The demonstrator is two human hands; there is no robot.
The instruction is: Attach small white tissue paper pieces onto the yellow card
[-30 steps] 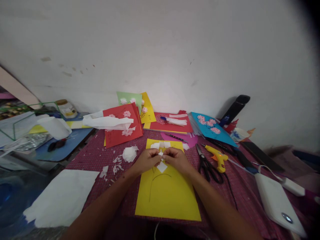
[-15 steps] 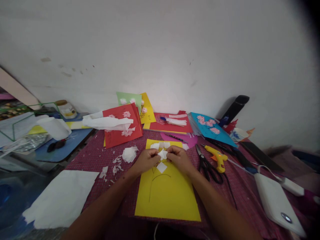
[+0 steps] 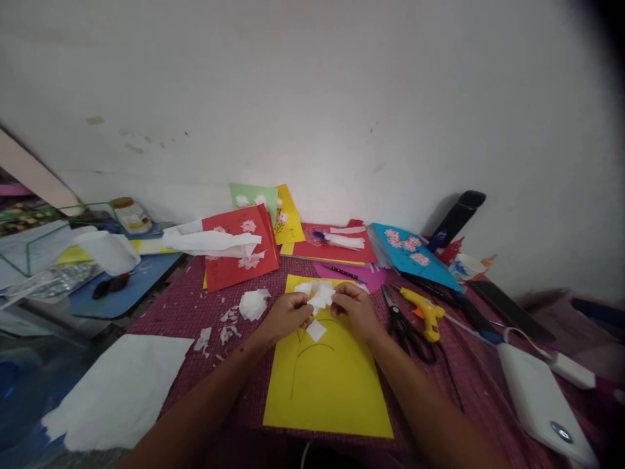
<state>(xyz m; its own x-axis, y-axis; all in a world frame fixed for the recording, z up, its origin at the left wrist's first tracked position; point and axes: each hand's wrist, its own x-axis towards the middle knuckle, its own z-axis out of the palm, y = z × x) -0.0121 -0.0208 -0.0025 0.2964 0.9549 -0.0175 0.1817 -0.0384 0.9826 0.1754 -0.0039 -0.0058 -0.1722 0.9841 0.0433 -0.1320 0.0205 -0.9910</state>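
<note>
Between my two hands a small piece of white tissue paper (image 3: 321, 298) is spread, held above the top part of a yellow sheet (image 3: 332, 391). My left hand (image 3: 288, 316) pinches its left edge between thumb and fingers. On the other side my right hand (image 3: 355, 307) is closed on its right edge. Just below, a white tissue square (image 3: 316, 330) lies on the yellow sheet, beside thin curved drawn lines. More white pieces lie along the sheet's top edge, partly hidden by the held one. A pile of cut white tissue (image 3: 254, 304) rests left of the sheet.
Right of the sheet lie black-handled scissors (image 3: 407, 331) and a yellow glue gun (image 3: 427, 312) with its cord. A white power bank (image 3: 541, 397) is farther right. Red cards (image 3: 234, 273) and a blue card (image 3: 415, 254) with pink flowers stand behind. White paper (image 3: 122, 384) hangs over the left edge.
The tissue between my hands has gone from a gathered, pointed shape to a flatter, wider one. My right hand has shifted slightly to the right, away from my left.
</note>
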